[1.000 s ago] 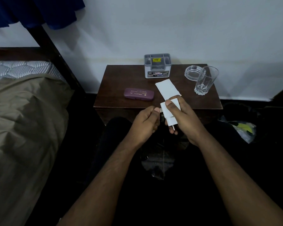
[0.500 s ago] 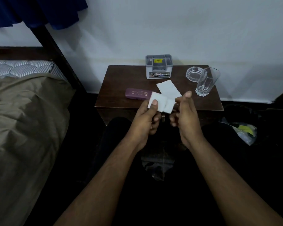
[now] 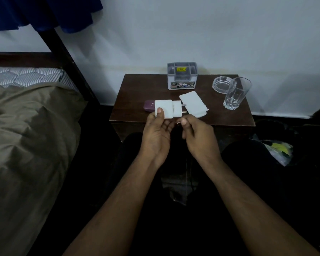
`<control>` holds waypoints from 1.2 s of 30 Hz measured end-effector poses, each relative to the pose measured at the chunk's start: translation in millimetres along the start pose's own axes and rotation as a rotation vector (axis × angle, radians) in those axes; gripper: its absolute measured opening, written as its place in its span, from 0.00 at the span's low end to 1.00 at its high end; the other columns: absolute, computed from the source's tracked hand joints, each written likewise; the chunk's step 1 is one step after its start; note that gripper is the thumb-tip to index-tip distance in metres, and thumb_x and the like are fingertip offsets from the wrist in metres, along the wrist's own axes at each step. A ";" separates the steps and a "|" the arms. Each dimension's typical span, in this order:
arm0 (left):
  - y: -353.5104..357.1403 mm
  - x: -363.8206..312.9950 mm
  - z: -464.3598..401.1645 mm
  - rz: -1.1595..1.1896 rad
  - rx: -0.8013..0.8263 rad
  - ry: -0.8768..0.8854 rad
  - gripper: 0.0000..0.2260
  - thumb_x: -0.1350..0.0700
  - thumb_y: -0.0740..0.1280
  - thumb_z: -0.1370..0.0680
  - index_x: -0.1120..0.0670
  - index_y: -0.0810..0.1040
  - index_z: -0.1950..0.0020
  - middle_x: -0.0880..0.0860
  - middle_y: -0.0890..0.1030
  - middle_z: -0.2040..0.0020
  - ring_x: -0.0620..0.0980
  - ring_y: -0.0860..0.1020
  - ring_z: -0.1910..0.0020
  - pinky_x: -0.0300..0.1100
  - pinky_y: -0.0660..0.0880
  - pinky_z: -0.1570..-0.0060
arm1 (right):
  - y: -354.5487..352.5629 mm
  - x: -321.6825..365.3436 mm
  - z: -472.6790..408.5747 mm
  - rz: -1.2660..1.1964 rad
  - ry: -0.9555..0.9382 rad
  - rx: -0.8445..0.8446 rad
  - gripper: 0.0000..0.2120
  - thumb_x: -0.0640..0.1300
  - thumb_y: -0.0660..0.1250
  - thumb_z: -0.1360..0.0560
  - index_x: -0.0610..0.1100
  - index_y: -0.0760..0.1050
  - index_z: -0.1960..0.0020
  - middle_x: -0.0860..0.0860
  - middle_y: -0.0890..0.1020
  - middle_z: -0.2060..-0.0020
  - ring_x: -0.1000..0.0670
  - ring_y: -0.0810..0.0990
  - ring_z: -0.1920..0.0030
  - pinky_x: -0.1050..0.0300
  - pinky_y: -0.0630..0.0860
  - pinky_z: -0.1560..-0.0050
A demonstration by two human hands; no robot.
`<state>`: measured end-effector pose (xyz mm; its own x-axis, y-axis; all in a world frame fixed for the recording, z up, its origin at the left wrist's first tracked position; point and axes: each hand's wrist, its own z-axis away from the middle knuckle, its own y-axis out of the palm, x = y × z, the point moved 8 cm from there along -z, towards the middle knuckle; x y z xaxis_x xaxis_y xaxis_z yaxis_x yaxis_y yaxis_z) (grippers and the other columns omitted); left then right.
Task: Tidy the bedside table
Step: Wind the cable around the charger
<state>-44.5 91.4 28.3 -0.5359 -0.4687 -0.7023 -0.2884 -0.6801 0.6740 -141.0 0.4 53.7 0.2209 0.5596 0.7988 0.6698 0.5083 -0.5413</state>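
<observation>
white boxy charger (image 3: 167,109) now turned sideways, left hand (image 3: 156,133) gripping

We find bare tabletop (image 3: 137,85) at the back left, beside the grey organiser (image 3: 182,76). The glass (image 3: 236,93) and ashtray (image 3: 221,85) crowd the right back corner. A paper slip (image 3: 193,105) and purple case (image 3: 148,107) block the front middle; the bed (image 3: 26,126) hems the left.
</observation>
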 end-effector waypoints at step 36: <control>-4.6 13.0 -1.6 0.048 -0.012 -0.104 0.19 0.57 0.61 0.14 0.65 0.69 0.25 0.64 0.82 0.39 0.51 0.87 0.49 0.42 0.84 0.51 | -1.5 -2.2 1.2 -0.002 0.124 -0.001 0.21 0.53 0.60 0.16 0.50 0.75 0.66 0.55 0.76 0.75 0.56 0.76 0.73 0.55 0.73 0.67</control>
<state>-48.8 87.5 15.7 -0.6289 -0.4403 -0.6408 -0.2507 -0.6654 0.7032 -143.4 -0.8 52.4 0.3055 0.4728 0.8265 0.6709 0.5091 -0.5392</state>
